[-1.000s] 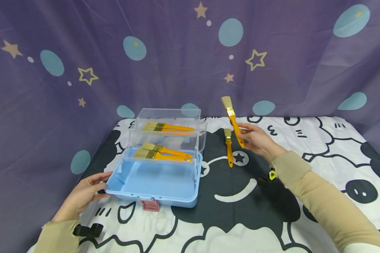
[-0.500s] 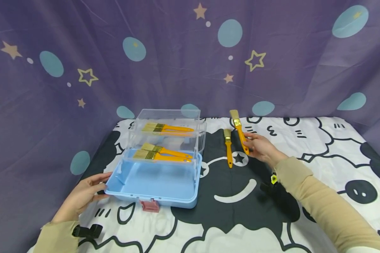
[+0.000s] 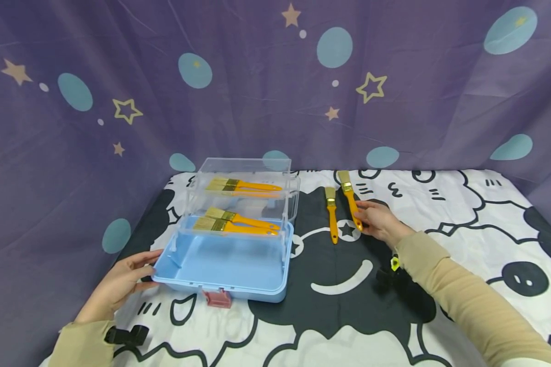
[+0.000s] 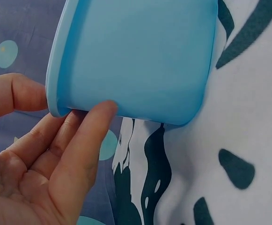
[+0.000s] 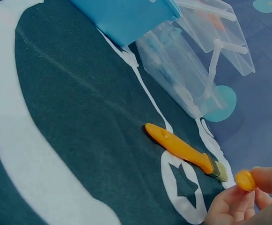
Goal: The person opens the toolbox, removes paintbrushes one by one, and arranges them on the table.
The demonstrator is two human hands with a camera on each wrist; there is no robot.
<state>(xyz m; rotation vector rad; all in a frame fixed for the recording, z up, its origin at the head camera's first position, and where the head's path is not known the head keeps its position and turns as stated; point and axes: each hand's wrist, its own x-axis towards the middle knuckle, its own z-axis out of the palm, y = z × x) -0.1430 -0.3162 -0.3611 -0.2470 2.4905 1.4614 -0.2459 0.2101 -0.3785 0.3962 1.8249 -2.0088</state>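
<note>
My right hand (image 3: 377, 220) pinches the orange handle of a paintbrush (image 3: 350, 199) that lies low over the cloth, bristles pointing away; its handle tip (image 5: 244, 180) shows between my fingers in the right wrist view. A second orange paintbrush (image 3: 332, 214) (image 5: 185, 151) lies flat just to its left. My left hand (image 3: 125, 283) (image 4: 42, 154) holds the front left corner of the open light-blue toolbox (image 3: 225, 262) (image 4: 136, 56), thumb on the rim. Its clear fold-out trays (image 3: 241, 204) carry several more orange brushes.
A black-and-white cartoon cloth (image 3: 464, 214) covers the table. A purple star-patterned curtain (image 3: 275, 81) hangs close behind. The box's pink latch (image 3: 218, 297) sticks out at its front edge. Black wrist straps (image 3: 127, 334) sit on both forearms.
My right hand has lowered the paintbrush from upright in the air down to the cloth, beside the other brush. The left hand and box have not moved.
</note>
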